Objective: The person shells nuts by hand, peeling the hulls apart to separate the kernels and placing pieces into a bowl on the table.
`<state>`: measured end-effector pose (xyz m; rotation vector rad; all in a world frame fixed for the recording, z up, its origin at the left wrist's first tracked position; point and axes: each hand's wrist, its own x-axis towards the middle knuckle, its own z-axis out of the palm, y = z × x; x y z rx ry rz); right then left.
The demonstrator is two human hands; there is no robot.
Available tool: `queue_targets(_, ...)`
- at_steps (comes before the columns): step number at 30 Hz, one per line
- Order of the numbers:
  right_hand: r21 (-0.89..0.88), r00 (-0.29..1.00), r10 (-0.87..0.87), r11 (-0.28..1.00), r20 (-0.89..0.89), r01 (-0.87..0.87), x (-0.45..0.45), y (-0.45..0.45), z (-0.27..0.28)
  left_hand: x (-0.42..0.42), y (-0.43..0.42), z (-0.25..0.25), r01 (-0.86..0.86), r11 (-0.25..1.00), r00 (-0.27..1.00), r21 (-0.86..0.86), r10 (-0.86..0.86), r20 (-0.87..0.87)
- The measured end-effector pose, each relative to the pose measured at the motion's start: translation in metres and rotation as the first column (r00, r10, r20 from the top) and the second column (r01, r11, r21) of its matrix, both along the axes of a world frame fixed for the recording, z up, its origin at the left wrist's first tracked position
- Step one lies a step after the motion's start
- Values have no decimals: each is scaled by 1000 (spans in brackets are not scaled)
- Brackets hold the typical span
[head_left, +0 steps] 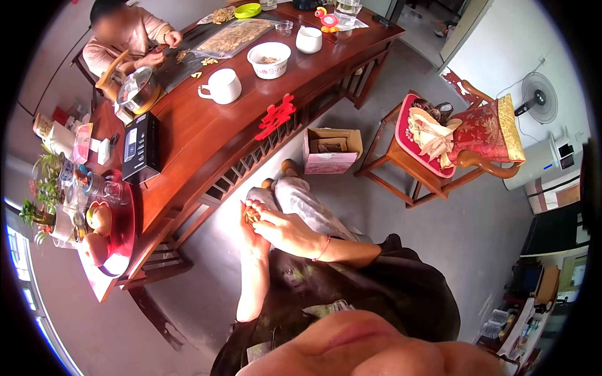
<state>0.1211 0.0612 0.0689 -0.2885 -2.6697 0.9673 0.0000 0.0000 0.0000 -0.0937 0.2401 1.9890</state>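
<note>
My left hand (253, 239) is raised in front of my lap, palm up and cupped round a few small yellow-brown pieces (252, 216), too small for me to name. Over that palm my right hand (287, 233) reaches in from the right, a red string on its wrist. Its fingers are pressed together at the pieces, and what lies between the fingertips is hidden. Beyond my hands, on the wooden table (182, 135), stand a white mug (224, 86) and a white bowl (268, 61) with brownish bits inside.
Across the table a person (128, 41) handles small pieces beside a filled clear plastic bag (235, 37). A black box (140, 148) and a metal pot (138, 88) stand at the left. An open carton (331, 150) and a wooden chair (433, 144) are on the floor.
</note>
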Motion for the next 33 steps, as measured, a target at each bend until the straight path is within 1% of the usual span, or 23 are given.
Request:
queue_targets(2,0,999,-30,1000,-40,30,0,-2,0,2,-1,0,2,999,998,-42,1,64)
queue_targets(3,-8,999,-33,999,-30,33,-2,-1,-4,2,0,1,5,999,997,-50,-1,75)
queue_targets(5,113,975,-34,992,-221,61,-12,2,-19,-4,4,7,-33,992,996,-125,42,73)
queue_targets(6,110,975,-41,992,-219,67,-10,3,-24,-3,4,5,-26,991,997,-129,36,75)
queue_targets(8,80,991,-12,997,-132,22,-6,6,-29,1,6,1,-50,988,996,-149,60,64)
queue_targets(9,74,990,-20,997,-137,30,-6,8,-25,0,6,-2,-43,987,997,-155,53,59)
queue_targets(11,99,986,48,995,-159,-32,-4,11,-13,-1,6,-6,-50,982,998,-181,57,34)
queue_targets(12,94,986,38,995,-165,-23,-4,12,-10,-2,6,-2,-42,982,998,-186,48,28)
queue_targets(14,-78,974,-23,997,-223,5,-2,11,-8,0,6,7,-17,992,999,-125,21,34)
queue_targets(17,-110,982,-34,994,-184,14,1,11,-15,1,6,6,19,995,999,-96,-16,36)
queue_targets(18,-95,977,-42,995,-211,23,1,11,-17,-1,6,3,30,994,998,-102,-25,50)
queue_targets(19,-114,964,-87,992,-253,60,1,10,-17,-2,5,1,42,996,994,-75,-35,100)
queue_targets(21,-220,917,-232,961,-325,166,0,7,-5,1,7,-1,-8,995,1000,-101,9,8)
queue_targets(22,-246,877,-271,952,-396,183,-5,7,-14,1,8,-2,-3,997,1000,-74,4,20)
queue_targets(23,-242,899,-237,958,-368,153,-4,11,-10,0,11,-3,-8,999,999,-44,10,32)
queue_targets(25,-170,910,-181,977,-372,125,-7,14,-4,3,16,-1,-52,999,990,-9,53,129)
queue_targets(27,-102,913,-201,979,-355,176,-9,8,4,8,9,15,-51,998,984,33,44,170)
queue_targets(29,-49,923,-175,985,-343,168,-11,15,3,8,17,16,-65,994,988,91,51,148)
queue_targets(30,-79,919,-175,984,-353,157,-13,10,-3,7,9,14,-88,996,985,-18,90,150)
queue_targets(31,-87,909,-175,984,-379,154,-17,12,-8,6,11,14,-89,996,987,4,88,137)
queue_targets(32,-138,920,-201,977,-337,162,-15,12,-10,9,12,16,-83,996,988,35,77,135)
queue_targets(33,-153,924,-206,975,-323,164,-14,10,-11,12,9,17,-70,996,989,59,61,133)
